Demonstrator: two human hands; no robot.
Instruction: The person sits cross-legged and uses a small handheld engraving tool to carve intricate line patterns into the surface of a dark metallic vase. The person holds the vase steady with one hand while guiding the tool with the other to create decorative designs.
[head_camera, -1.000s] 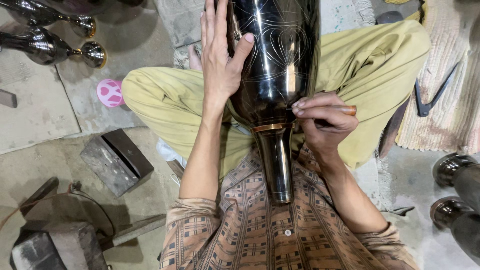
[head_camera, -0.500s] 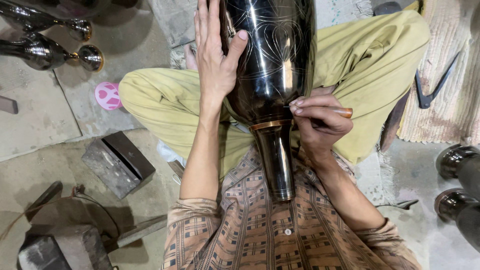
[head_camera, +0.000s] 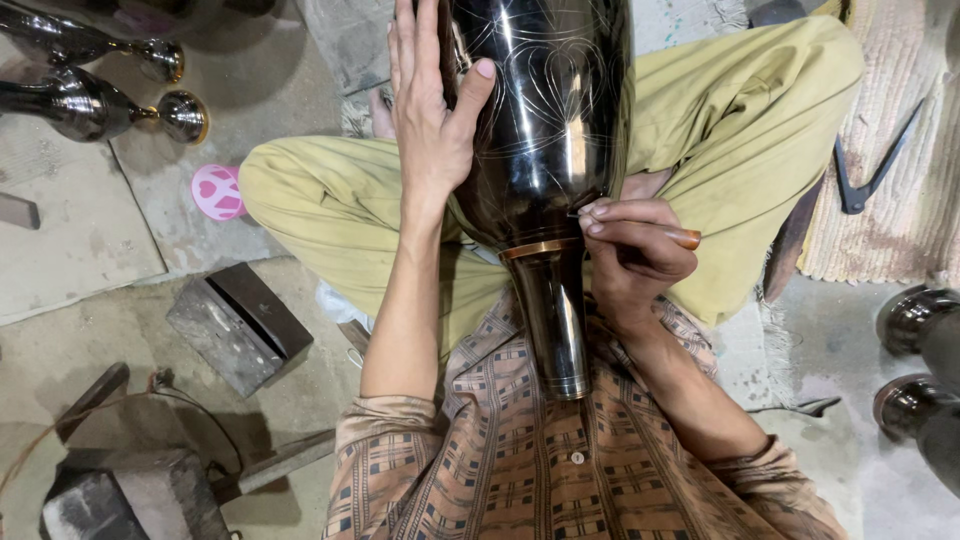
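Observation:
A tall black metal vase with fine engraved lines lies across my lap, its narrow neck pointing toward my chest. My left hand lies flat against the vase's left side, fingers spread, steadying it. Pinched in the closed fingers of my right hand is a small engraving tool with a wooden handle. The tool's tip touches the vase just above a brass band. My legs in yellow-green trousers are crossed under the vase.
Dark metal vases lie at the upper left and others at the right edge. A metal block and a hammer-like block sit on the concrete floor at left. A pink slipper and black shears lie nearby.
The view has shifted a little. My right hand has crept slightly up along the vase, tool tip still on the surface. My left hand stays pressed to the vase.

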